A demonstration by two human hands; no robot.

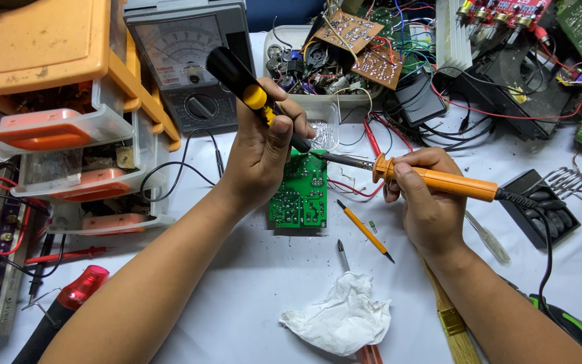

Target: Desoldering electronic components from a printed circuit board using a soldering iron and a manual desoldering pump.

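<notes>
My left hand (263,152) grips a black and yellow desoldering pump (240,77), its tip pointing down at a green circuit board (301,195) lying on the white table. My right hand (426,202) holds an orange soldering iron (439,180) by its handle. The iron's metal tip reaches left to the top of the board, right beside the pump's tip. A black cord runs from the iron's handle off to the right.
A crumpled white tissue (338,317) and a thin orange screwdriver (365,231) lie in front of the board. An analog multimeter (190,61) stands behind; orange parts drawers (62,128) sit left. A tray of circuit boards and wires (345,54) fills the back. A soldering stand (547,209) sits right.
</notes>
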